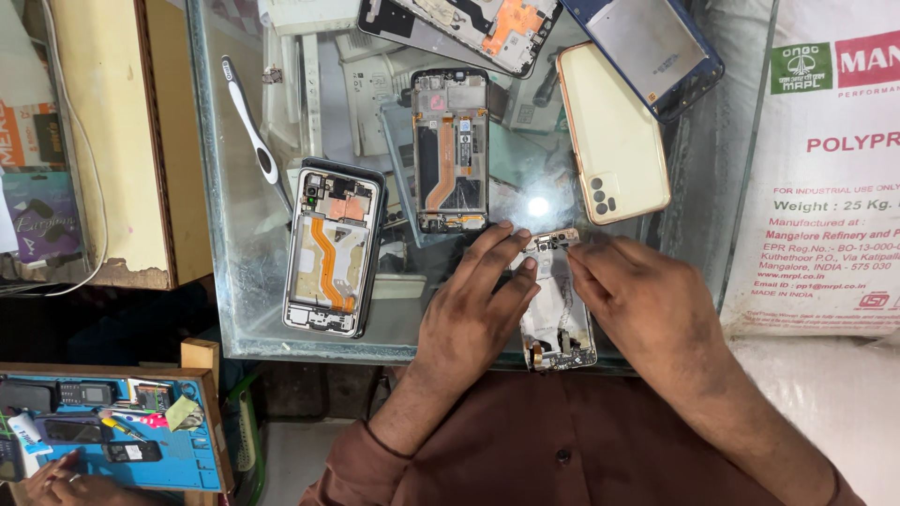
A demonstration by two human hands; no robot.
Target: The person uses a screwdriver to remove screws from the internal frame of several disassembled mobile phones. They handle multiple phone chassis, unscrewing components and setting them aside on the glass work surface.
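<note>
Left hand [473, 314] and right hand [637, 300], each grip pinching bare phone frame [560, 323], scuffed glass counter [234, 281]

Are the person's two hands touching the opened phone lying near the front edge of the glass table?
Touching. The head view shows left hand fingers lying on the opened phone, and right hand fingertips pressed on its top edge.
</note>
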